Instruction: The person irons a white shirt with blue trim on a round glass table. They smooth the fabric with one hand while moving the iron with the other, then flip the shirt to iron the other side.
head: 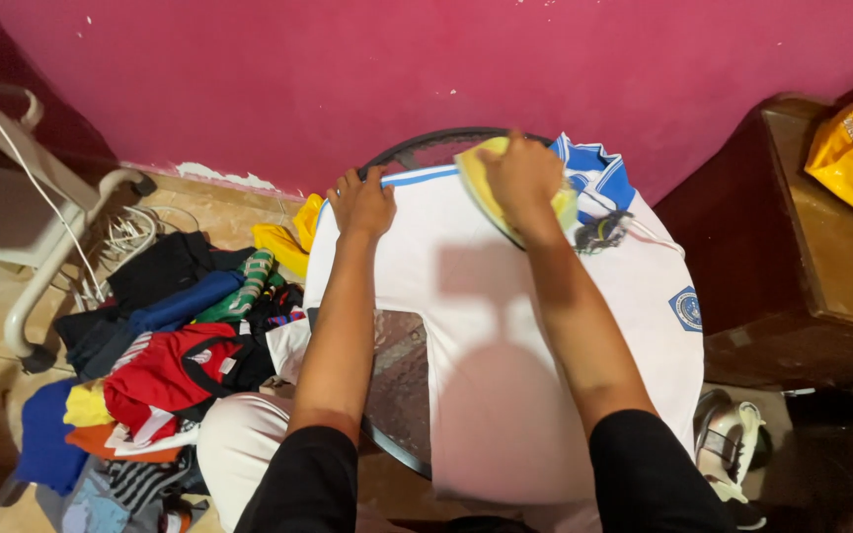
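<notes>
While right hand (523,178) grips yellow iron (486,188), white shirt (505,326) beneath grip

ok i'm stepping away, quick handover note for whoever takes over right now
Left hand: flat on the white shirt, pinning its top edge near the blue-trimmed sleeve.
Right hand: gripping the yellow iron, which is pressed on the shirt beside the blue collar.
The shirt lies spread over a round table.
Done: the lower shirt body looks smooth.
Left: the collar end under the iron; a pile of clothes lies on the floor to the left.
</notes>
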